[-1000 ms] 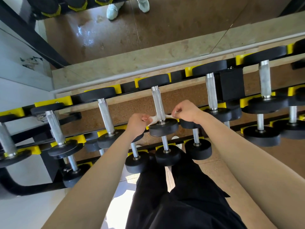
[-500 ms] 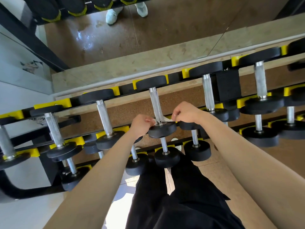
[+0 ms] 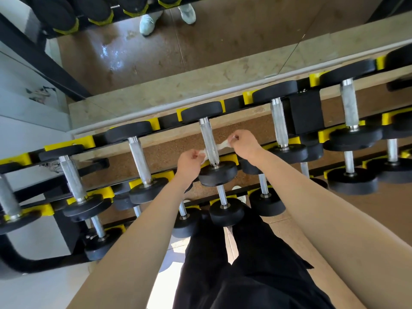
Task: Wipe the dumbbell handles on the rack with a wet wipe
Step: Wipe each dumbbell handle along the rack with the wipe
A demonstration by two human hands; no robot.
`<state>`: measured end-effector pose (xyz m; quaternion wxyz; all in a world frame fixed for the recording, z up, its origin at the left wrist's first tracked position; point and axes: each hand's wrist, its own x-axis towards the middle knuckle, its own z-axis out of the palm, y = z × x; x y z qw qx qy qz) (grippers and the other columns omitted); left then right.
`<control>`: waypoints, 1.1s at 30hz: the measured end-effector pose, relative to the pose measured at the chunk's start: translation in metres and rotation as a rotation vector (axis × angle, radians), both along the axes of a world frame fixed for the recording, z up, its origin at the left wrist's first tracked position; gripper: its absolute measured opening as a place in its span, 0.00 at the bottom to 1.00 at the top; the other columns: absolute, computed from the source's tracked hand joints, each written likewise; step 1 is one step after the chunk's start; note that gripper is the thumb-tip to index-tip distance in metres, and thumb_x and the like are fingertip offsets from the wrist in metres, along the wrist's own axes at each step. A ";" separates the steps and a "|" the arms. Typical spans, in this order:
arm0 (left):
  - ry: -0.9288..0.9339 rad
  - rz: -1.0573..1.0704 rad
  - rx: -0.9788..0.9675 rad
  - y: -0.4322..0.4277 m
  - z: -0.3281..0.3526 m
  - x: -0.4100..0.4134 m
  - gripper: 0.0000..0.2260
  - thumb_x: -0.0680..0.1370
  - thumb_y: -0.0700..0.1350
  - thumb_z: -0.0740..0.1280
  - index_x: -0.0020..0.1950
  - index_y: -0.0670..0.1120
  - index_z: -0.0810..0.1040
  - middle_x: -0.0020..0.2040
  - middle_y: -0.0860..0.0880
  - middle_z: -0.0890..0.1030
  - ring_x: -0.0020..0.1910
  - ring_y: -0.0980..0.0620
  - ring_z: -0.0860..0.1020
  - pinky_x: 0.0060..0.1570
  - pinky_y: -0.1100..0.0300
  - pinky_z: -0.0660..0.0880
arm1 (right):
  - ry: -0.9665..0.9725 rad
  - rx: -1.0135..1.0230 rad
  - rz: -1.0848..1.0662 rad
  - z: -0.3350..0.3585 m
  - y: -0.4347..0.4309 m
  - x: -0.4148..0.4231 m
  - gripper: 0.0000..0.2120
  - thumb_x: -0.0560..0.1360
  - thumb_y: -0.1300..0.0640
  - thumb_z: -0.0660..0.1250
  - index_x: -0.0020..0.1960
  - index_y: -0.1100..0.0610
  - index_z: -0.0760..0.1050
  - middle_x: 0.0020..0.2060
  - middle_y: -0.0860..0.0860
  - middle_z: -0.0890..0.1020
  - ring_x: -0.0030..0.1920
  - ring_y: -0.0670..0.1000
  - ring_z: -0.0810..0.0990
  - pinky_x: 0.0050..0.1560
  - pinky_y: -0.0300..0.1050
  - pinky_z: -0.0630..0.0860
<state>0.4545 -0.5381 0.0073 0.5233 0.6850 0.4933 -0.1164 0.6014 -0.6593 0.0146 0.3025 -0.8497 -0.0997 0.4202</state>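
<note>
The left hand (image 3: 189, 162) pinches one end of a white, twisted wet wipe (image 3: 223, 144) between curled fingers, and the right hand (image 3: 244, 144) pinches the other end the same way, so both hands are closed on the wipe. The strip is pulled taut between them, and it runs behind the knurled silver steel handle (image 3: 207, 139) of a black round-headed dumbbell (image 3: 218, 173), touching the bar low down, just above the near head. The right hand sits higher and further along the bar than the left, so the wipe crosses the handle at a slant.

That dumbbell lies on the top tier of a black metal rack with yellow plastic cradles (image 3: 69, 144), its far head seated in a cradle by the wall. Similar dumbbells lie on either side, well apart from the hands, and smaller ones (image 3: 226, 211) sit on the tier below. A wall mirror (image 3: 223, 30) behind the rack reflects brown floor and pale shoes (image 3: 147, 24). Black trousers (image 3: 245, 264) fill the bottom of the view
</note>
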 end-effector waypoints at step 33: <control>-0.172 0.350 -0.115 0.022 0.005 0.044 0.07 0.83 0.46 0.65 0.48 0.46 0.80 0.45 0.47 0.82 0.44 0.49 0.77 0.50 0.54 0.74 | 0.723 0.510 -0.949 0.004 0.027 0.030 0.04 0.79 0.66 0.67 0.52 0.60 0.79 0.38 0.53 0.77 0.36 0.46 0.75 0.39 0.38 0.75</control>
